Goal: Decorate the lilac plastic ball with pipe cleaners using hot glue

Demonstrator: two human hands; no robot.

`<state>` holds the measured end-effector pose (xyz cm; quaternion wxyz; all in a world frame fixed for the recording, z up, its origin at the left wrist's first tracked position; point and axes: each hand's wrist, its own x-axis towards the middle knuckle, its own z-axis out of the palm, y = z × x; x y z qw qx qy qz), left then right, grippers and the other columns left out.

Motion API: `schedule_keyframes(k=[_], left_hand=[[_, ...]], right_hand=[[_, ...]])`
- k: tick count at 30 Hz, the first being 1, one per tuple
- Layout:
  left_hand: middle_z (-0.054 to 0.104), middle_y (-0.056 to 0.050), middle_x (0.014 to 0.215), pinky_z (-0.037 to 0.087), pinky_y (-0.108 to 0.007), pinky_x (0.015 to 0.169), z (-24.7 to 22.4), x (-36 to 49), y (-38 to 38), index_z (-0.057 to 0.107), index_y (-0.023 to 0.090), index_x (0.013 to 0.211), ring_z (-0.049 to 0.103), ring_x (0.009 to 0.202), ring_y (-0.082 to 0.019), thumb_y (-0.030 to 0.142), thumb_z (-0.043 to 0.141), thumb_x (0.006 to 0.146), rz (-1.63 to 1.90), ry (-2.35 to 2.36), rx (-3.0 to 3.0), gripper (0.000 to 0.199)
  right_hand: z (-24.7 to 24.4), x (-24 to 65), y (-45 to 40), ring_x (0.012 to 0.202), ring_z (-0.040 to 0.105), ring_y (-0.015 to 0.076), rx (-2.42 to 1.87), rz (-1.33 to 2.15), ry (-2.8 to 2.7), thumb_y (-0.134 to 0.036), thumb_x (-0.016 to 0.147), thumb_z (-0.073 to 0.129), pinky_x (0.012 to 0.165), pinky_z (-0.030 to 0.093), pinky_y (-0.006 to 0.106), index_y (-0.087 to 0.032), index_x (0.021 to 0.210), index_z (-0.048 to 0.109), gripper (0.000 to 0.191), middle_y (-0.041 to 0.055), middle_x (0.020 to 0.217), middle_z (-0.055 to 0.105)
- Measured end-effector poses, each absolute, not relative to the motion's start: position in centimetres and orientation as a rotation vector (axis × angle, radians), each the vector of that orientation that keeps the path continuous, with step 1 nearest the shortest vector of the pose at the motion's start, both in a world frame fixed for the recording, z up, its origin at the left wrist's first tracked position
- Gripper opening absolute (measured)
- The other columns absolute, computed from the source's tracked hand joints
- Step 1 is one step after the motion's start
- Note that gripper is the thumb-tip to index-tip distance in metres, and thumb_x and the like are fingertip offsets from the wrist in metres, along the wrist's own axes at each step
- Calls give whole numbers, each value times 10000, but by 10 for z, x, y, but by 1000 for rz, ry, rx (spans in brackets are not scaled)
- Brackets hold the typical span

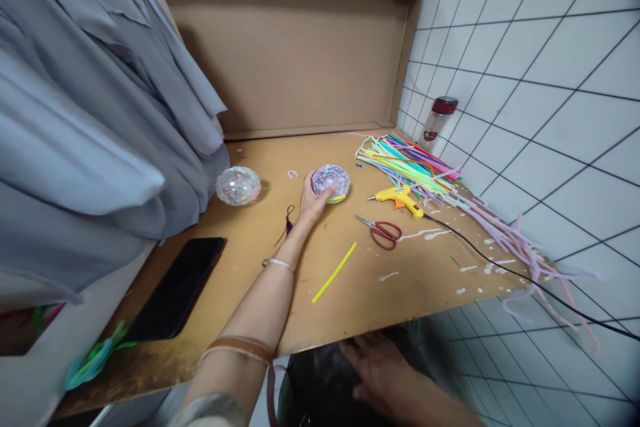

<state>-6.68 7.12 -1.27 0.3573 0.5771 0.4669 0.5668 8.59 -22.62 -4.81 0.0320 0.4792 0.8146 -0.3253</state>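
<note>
My left hand (314, 203) reaches over the wooden table and grips a round purple coiled bowl (331, 181) with a bit of yellow at its lower rim; the thumb lies inside it. My right hand (373, 357) is below the table's front edge, over something dark, its fingers spread and slightly blurred. Red-handled scissors (385, 235) and a yellow glue gun (401, 199) lie right of the bowl. A yellow pipe cleaner (334, 273) rests nearer the front edge. Left of the bowl stands a clear, faceted bowl (239, 185).
Colourful pipe cleaners (410, 163) are piled at the back right by a red-lidded bottle (437, 121). A black cord (480, 250) crosses the right side. A black phone (177, 287) and grey cloth (100, 113) are at left; a cardboard wall (300, 60) stands behind.
</note>
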Motion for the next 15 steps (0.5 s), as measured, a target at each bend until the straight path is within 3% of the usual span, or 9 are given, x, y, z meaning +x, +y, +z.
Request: schedule_keyframes(k=[3, 5, 8, 10, 15], left_hand=[[576, -137, 1420, 396, -467, 1176, -14, -66, 71, 512, 212, 1377, 559, 1324, -313, 451, 803, 699, 1472, 1196, 1492, 776], [569, -133, 1431, 386, -468, 1182, -14, -66, 71, 512, 217, 1377, 549, 1334, -314, 468, 804, 703, 1477, 1189, 1490, 776], [567, -144, 1432, 389, -468, 1177, -14, -66, 70, 509, 204, 1373, 557, 1326, -318, 481, 806, 708, 1482, 1200, 1478, 779], [574, -150, 1425, 400, -462, 1170, -14, -66, 70, 502, 196, 1374, 566, 1318, -314, 474, 808, 710, 1487, 1201, 1473, 781], [586, -151, 1428, 410, -469, 1162, -14, -65, 71, 484, 200, 1384, 570, 1318, -311, 431, 806, 710, 1493, 1203, 1472, 781]], right_hand=[[13, 90, -228, 1157, 679, 288, 1069, -1231, 2622, -418, 900, 677, 1000, 525, 383, -260, 1368, 631, 497, 119, 1287, 710], [51, 96, -209, 1027, 708, 218, 1001, -1422, 2850, -442, 947, 607, 935, 538, 325, -254, 1301, 665, 405, 72, 1150, 756], [80, 105, -152, 1050, 686, 209, 1537, -1331, 3134, -381, 989, 519, 933, 538, 340, -226, 1211, 693, 321, 91, 1171, 747], [80, 107, -100, 933, 697, 210, 1892, -1221, 3221, -353, 944, 549, 844, 564, 350, -200, 1170, 698, 311, 98, 1089, 752], [47, 107, 17, 854, 690, 247, 2534, -894, 3122, -353, 832, 619, 875, 572, 475, -167, 1290, 641, 495, 158, 1210, 688]])
